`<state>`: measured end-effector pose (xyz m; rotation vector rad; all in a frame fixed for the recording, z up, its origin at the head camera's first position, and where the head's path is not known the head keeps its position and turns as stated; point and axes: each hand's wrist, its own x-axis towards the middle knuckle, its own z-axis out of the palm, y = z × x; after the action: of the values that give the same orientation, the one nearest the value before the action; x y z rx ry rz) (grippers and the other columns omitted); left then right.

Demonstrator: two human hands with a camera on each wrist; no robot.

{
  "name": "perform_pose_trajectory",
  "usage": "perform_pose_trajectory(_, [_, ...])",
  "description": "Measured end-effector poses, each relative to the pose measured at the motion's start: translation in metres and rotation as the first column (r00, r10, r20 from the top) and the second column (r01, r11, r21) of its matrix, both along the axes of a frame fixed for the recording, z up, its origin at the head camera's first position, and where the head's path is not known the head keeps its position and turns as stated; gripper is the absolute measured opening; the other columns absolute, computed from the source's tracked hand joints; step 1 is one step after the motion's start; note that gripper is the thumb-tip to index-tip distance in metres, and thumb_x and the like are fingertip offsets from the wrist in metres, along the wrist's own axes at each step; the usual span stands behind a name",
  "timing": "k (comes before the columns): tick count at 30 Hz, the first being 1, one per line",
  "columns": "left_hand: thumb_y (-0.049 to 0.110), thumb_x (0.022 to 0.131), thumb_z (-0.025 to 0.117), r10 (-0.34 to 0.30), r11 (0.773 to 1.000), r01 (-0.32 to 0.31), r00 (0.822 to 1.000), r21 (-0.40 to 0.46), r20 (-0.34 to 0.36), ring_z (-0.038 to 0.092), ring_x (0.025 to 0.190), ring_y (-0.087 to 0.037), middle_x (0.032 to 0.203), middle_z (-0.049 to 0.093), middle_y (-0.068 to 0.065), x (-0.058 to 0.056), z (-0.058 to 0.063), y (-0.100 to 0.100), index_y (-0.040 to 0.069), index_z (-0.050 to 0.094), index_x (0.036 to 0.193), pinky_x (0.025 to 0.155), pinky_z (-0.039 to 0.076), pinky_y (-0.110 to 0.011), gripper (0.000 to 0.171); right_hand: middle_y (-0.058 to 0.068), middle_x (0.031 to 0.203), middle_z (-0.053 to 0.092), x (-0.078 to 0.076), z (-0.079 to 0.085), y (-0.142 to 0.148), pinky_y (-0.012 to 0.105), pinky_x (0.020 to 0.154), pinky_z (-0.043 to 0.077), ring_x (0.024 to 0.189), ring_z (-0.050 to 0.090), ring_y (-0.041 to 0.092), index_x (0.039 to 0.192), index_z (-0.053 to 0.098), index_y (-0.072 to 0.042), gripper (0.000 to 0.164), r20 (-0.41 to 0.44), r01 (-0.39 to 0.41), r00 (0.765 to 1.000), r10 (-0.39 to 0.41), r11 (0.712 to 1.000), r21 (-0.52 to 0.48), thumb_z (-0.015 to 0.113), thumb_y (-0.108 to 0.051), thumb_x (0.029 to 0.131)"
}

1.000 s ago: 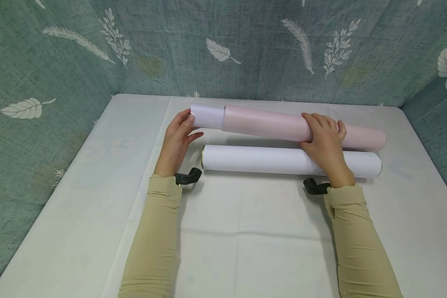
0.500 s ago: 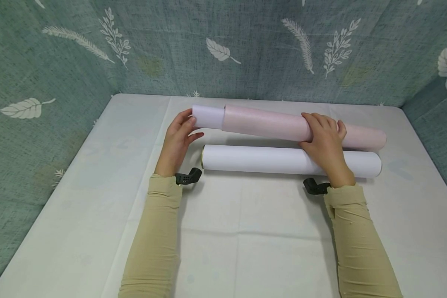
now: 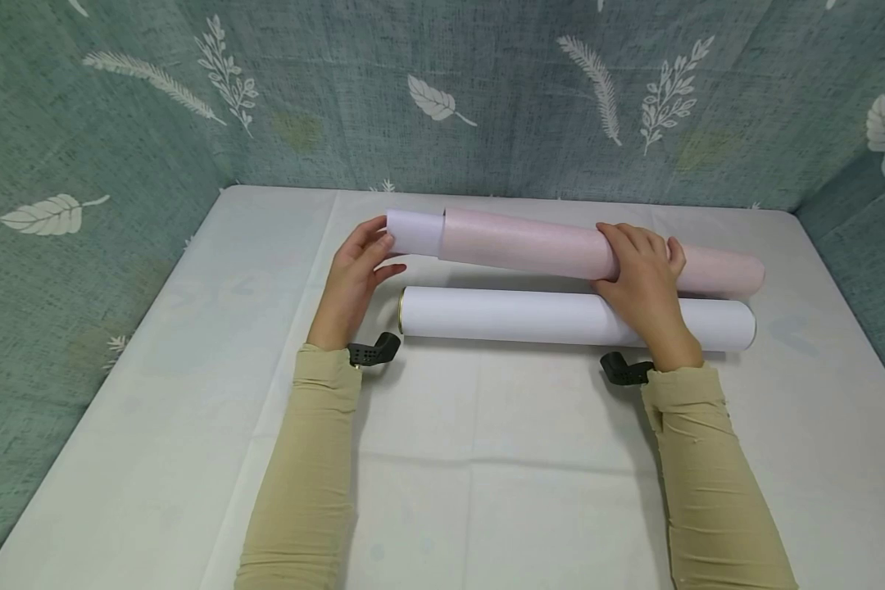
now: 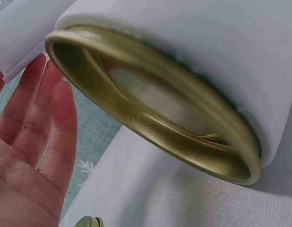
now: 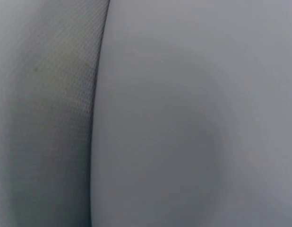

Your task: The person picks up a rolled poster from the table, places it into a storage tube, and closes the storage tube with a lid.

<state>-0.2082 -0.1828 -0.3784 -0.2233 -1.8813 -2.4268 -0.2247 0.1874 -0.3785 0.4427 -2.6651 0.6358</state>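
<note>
A pink paper roll (image 3: 524, 243) lies slantwise near the back of the table, and a short stretch of a white paper roll (image 3: 416, 234) sticks out of its left end. My left hand (image 3: 350, 279) pinches that white end between thumb and fingers; several of its fingers (image 4: 61, 130) show stretched out in the left wrist view. My right hand (image 3: 640, 274) grips the pink roll from above, right of its middle. In front lies a thick white tube (image 3: 501, 315) with a gold metal rim (image 4: 160, 144) at its left end. The right wrist view shows no fingers.
A white cloth (image 3: 442, 508) covers the table. Green-grey fabric (image 3: 339, 98) with white leaf prints stands behind it and at both sides. The white tube lies under the right wrist, close in front of the pink roll.
My left hand has moved slightly right, and the white roll has slid further into the pink one, so less of it shows. The right hand, pink roll and white tube stay put.
</note>
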Motion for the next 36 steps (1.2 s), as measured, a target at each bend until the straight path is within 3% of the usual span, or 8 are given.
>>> perform_pose_trajectory(36, [0.024,0.087,0.059,-0.042,0.997,0.044,0.999,-0.062,0.028,0.049,0.107,-0.033,0.123,0.046,-0.014,0.0016,0.0006,0.0029,0.012,0.044,0.129,0.089,0.039,-0.046,0.046,0.009,0.129,0.045,-0.0004,-0.0001,-0.0010,0.049,0.101,-0.002,0.120,0.032,0.028,0.131,0.044,-0.018,0.073,-0.010,-0.022,1.000,0.022,1.000,0.001,0.078,-0.012,0.067])
